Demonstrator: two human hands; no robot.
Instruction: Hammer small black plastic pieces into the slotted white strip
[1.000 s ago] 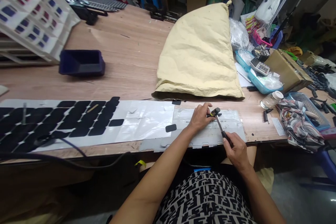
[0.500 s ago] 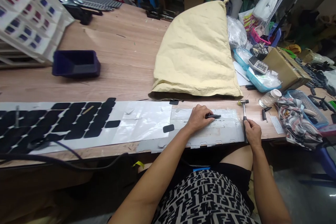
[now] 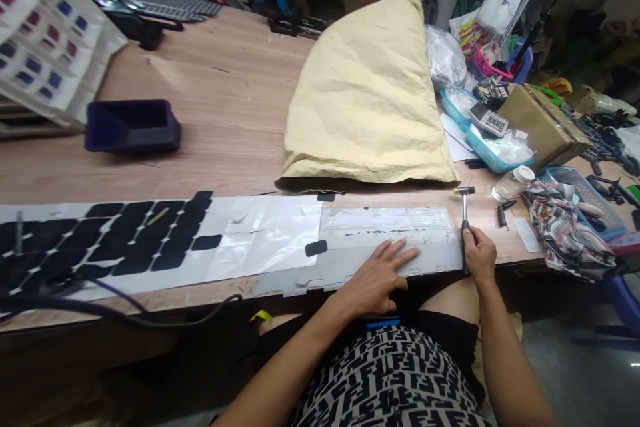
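My left hand [image 3: 376, 279] lies flat, fingers stretched out, on the near edge of a long grey metal strip [image 3: 430, 250] at the table's front. My right hand [image 3: 479, 255] is closed round the handle of a small hammer [image 3: 465, 207], whose head rests on the table just right of the strip. A clear plastic film [image 3: 385, 219] with a dark line along it covers the strip's far half. A loose black pad [image 3: 316, 248] lies to the left of my left hand. Further left, rows of black pads [image 3: 115, 240] sit on a white sheet [image 3: 265, 240].
A big tan paper sack [image 3: 367, 97] lies behind the strip. A dark blue bin [image 3: 131, 125] stands at the left, a white rack [image 3: 45, 33] beyond it. A small jar [image 3: 513, 183], a patterned cloth [image 3: 567, 227], blue baskets [image 3: 493, 147] and a cardboard box [image 3: 543, 123] crowd the right. A black cable [image 3: 125, 313] hangs along the front edge.
My right hand carried the hammer from the strip out to its right end and set the head down. My left hand let go of the black tool and slid back, now flat.
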